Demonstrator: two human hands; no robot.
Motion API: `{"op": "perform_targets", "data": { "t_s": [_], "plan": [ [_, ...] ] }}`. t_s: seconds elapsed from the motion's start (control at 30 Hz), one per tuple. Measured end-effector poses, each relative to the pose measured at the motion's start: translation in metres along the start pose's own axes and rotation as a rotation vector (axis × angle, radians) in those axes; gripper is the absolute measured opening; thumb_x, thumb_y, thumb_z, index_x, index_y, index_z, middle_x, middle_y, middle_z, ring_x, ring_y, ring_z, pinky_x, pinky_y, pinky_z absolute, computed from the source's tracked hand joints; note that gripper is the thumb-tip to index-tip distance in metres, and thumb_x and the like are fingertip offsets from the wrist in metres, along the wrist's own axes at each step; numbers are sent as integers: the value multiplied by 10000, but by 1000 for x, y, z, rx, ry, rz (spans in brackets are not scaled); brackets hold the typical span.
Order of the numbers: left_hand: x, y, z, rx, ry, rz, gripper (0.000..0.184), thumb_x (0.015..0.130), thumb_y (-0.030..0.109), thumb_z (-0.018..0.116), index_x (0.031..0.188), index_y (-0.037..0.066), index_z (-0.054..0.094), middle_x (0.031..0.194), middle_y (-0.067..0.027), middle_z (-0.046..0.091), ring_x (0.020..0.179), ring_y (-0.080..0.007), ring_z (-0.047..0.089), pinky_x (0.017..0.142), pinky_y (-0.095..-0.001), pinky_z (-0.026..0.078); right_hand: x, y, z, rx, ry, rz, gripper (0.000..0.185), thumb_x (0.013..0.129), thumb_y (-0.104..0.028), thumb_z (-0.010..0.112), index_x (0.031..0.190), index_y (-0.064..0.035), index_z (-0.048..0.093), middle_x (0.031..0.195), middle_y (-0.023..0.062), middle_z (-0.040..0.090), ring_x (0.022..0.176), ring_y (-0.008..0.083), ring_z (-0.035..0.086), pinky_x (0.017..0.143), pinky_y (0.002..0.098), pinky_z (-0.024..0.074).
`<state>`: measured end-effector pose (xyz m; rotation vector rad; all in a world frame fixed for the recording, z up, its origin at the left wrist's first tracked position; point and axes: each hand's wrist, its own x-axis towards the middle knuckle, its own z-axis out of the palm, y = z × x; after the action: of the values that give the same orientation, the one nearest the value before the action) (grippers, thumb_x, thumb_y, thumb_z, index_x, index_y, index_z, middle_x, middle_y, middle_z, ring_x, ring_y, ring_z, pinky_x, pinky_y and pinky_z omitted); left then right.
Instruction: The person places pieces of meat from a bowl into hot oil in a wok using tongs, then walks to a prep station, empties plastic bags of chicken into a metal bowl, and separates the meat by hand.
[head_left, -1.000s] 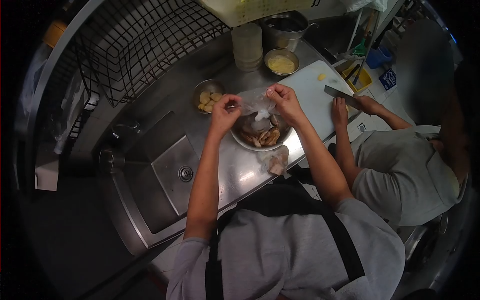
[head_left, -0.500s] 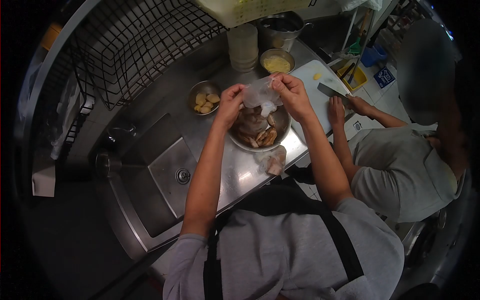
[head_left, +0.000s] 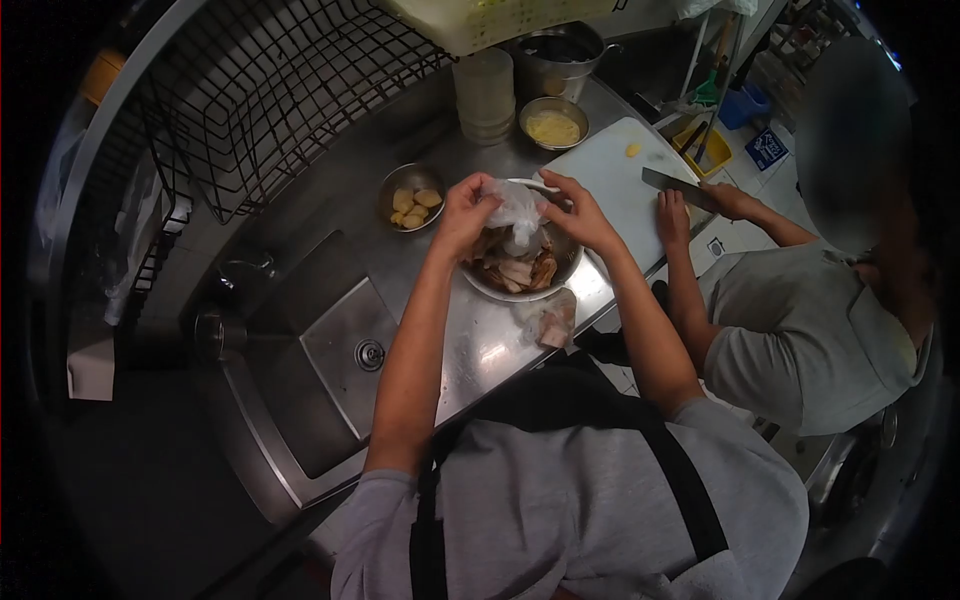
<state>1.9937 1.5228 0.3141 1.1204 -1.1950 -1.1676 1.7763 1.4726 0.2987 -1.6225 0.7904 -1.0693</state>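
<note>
A clear plastic bag (head_left: 517,208) is bunched above a metal bowl (head_left: 572,262) that holds brown and pale pieces, perhaps meat. My left hand (head_left: 468,215) grips the bag's left side. On the other side, my right hand (head_left: 582,213) has its thumb against the bag, with the index finger raised off it. The lower part of the bag hangs over the pieces. A second plastic bag (head_left: 552,318) with a pale pink piece inside lies on the counter beside the bowl, nearer my body.
Left of the bowl are a small bowl of yellowish pieces (head_left: 415,208) and a sink (head_left: 335,350). Behind stand a bowl of yellow food (head_left: 553,127), stacked containers (head_left: 485,95) and a pot (head_left: 560,60). At right, a co-worker holds a knife (head_left: 672,185) over a white cutting board (head_left: 625,190).
The bag's top, stretched between my hands before, is now gathered and lower. My right index finger has lifted away from it. The co-worker's hands have hardly moved.
</note>
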Motion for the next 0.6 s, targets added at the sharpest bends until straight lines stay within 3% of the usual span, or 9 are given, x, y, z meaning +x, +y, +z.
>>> {"op": "perform_targets", "data": {
  "t_s": [0.17, 0.4, 0.47, 0.6],
  "plan": [
    [-7, 14, 3, -141, -85, 38, 95, 865, 13, 622, 953, 44, 632, 938, 19, 646, 863, -56, 577, 784, -226, 471, -7, 6, -4, 116, -147, 325, 151, 944, -165, 615, 1014, -32, 623, 816, -26, 599, 764, 65, 559, 706, 223, 472],
    [-10, 7, -11, -62, 29, 68, 218, 813, -22, 602, 1019, 24, 658, 955, -2, 665, 857, -85, 605, 765, -236, 484, 14, -49, 1, 168, -21, 115, 107, 965, -140, 583, 942, -37, 600, 805, -44, 576, 710, 36, 498, 641, 204, 412],
    [-14, 6, -14, -96, 78, -141, 222, 813, -20, 596, 1020, 17, 667, 962, -12, 672, 849, -86, 610, 751, -230, 492, 18, -64, 5, 232, -58, 61, 106, 979, -152, 582, 951, -50, 595, 822, -77, 562, 734, 21, 485, 645, 193, 390],
    [-15, 5, -7, -135, 78, -129, 239, 813, -28, 582, 1032, 17, 669, 958, -15, 673, 851, -86, 616, 737, -230, 497, 22, -68, 13, 202, -92, 32, 116, 958, -134, 606, 1013, -32, 607, 846, -51, 586, 770, 48, 526, 700, 204, 434]
  ]
}}
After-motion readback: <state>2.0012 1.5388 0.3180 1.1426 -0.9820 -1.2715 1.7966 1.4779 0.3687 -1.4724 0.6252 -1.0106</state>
